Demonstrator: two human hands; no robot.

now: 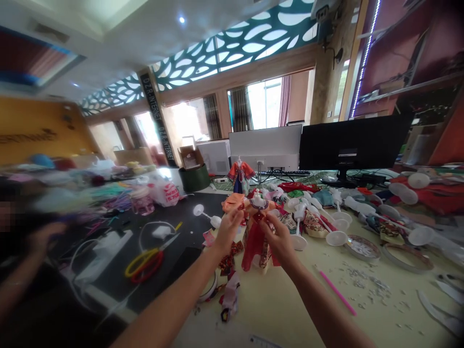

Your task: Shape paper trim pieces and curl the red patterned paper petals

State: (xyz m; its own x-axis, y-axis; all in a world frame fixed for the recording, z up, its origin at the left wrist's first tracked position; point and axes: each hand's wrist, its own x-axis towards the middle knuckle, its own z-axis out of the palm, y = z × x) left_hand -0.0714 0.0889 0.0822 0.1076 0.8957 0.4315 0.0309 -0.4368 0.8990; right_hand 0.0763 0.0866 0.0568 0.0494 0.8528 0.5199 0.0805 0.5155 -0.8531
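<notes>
Both my hands hold a small doll dress (253,244), red with orange sleeves and a dark patterned collar, on a white mannequin form. My left hand (232,223) pinches it at the left sleeve side. With fingers closed at the chest, my right hand (278,235) grips the other side. Just behind stands another small dressed mannequin (241,174) with a red-orange top and blue skirt. Patterned fabric scraps (229,292) and a roll of tape (209,290) lie below my left hand.
Several white doll stands (336,238) and garments crowd the right side. A pink pen (338,292) lies near scattered small metal bits (373,285). Yellow-and-red scissors (148,266) and a power strip (105,253) are at left, near a co-worker's arm (32,261). Monitors (355,145) stand behind.
</notes>
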